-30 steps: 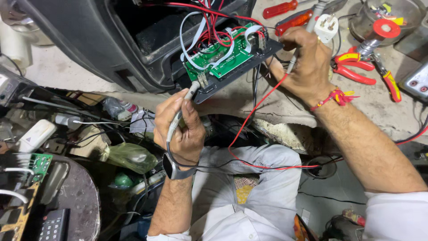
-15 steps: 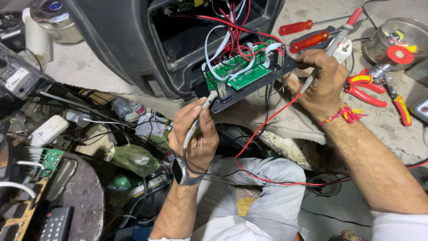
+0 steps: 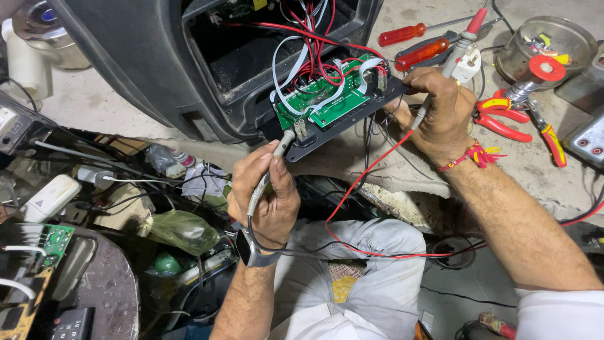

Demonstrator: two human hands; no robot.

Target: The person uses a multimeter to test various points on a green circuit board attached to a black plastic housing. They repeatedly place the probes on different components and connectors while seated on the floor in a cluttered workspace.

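Observation:
A green circuit board (image 3: 327,101) sits on a black panel (image 3: 352,119) that hangs out of a large dark plastic housing (image 3: 157,69), tied to it by red and white wires. My left hand (image 3: 264,195) grips a grey probe whose tip touches the board's lower left corner. A dark watch is on that wrist. My right hand (image 3: 437,113) holds the panel's right end and a second grey probe with a red wire (image 3: 365,182) running down from it. A red thread band is on my right wrist.
Two red-handled screwdrivers (image 3: 415,44), red pliers (image 3: 503,116) and a round tin (image 3: 544,53) of small parts lie at the upper right. A meter's corner (image 3: 591,141) is at the right edge. Cluttered wires, a green board (image 3: 47,242) and a white adapter (image 3: 47,198) lie at left.
The view has shifted, so the housing and board now sit lower and more central. My left hand's probe has come up against the board's corner. My right hand keeps its hold on the panel.

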